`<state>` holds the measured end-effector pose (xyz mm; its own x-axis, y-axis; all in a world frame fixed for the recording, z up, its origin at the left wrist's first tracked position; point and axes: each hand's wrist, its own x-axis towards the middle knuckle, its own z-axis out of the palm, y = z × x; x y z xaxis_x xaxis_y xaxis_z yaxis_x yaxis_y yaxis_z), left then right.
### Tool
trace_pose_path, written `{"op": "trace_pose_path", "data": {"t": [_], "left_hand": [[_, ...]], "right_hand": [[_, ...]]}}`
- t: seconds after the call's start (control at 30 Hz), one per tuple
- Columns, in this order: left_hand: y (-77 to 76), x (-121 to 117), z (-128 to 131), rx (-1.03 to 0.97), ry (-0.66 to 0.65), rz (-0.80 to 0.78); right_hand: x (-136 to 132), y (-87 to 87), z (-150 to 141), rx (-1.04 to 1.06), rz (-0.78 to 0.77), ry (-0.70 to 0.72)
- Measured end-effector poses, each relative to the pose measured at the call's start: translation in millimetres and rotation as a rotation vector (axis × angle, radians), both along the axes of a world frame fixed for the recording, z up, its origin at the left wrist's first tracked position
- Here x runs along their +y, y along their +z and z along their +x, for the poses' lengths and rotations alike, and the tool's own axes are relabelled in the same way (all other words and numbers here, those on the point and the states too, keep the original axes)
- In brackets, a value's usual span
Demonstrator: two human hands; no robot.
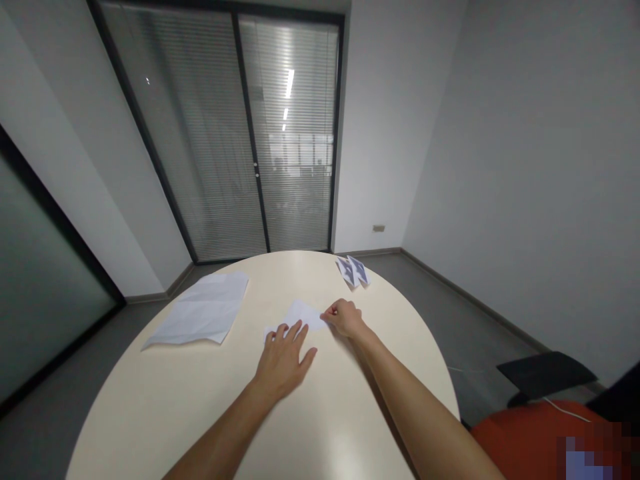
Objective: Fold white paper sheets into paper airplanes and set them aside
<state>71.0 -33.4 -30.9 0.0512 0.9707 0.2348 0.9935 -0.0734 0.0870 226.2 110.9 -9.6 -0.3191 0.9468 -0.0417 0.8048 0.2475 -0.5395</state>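
Note:
A small white piece of paper lies near the middle of the round table, partly covered by my hands. My left hand rests over its near left part, palm down with the fingers spread. At the paper's right corner, my right hand pinches the edge between thumb and fingers. Whether the sheet has folds in it is hard to make out, since the left fingers hide part of it.
Large white sheets with creases lie on the left of the cream table. Two folded paper pieces with dark printing stand near the far right edge. A red chair with a black armrest is at the lower right.

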Motion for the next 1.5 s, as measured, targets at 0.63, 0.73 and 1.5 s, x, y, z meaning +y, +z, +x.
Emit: {"op": "trace_pose_path", "data": {"t": [0.63, 0.73, 1.5], "left_hand": [[3.8, -1.2, 0.7, -0.025, 0.006, 0.003], [6.0, -0.4, -2.9, -0.026, 0.069, 0.005], [-19.9, 18.4, -95.5, -0.271, 0.287, 0.075]], "right_hand": [[-14.0, -2.8, -0.8, -0.025, 0.197, 0.151], [-8.1, -5.0, 2.5, -0.036, 0.179, 0.098], [5.8, -8.6, 13.7, -0.109, 0.119, -0.044]]}}
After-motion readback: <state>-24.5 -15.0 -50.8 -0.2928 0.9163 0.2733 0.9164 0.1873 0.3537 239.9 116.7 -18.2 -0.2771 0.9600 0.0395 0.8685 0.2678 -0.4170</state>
